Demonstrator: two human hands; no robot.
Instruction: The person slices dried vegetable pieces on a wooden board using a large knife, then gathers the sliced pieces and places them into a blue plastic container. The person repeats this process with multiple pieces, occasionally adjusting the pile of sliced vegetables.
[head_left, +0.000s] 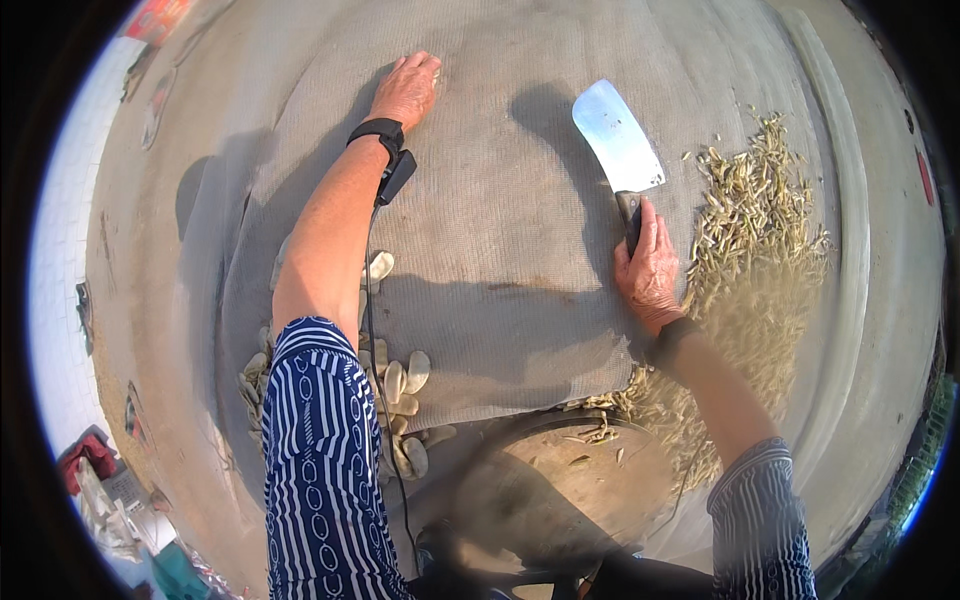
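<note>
My right hand (649, 274) grips the dark handle of a cleaver (616, 139). Its broad, shiny blade points away from me above a grey-brown mesh cloth (480, 210). Far forward and to the left, my left hand (409, 86) is low over the same cloth, fingers curled. A small pale piece (436, 76) shows at its fingertips; most of it is hidden. Under and beside my left forearm lie several thick, pale oval vegetable pieces (417, 371). On the right is a heap of narrow, cut pale strips (750, 232); my right forearm crosses its near part.
A round wooden board (577, 480) with a few scraps lies close before me, partly blurred. A black cable (386, 420) runs down from a small black device (397, 178) on my left wrist. Red cloth (86, 457) and litter lie at lower left.
</note>
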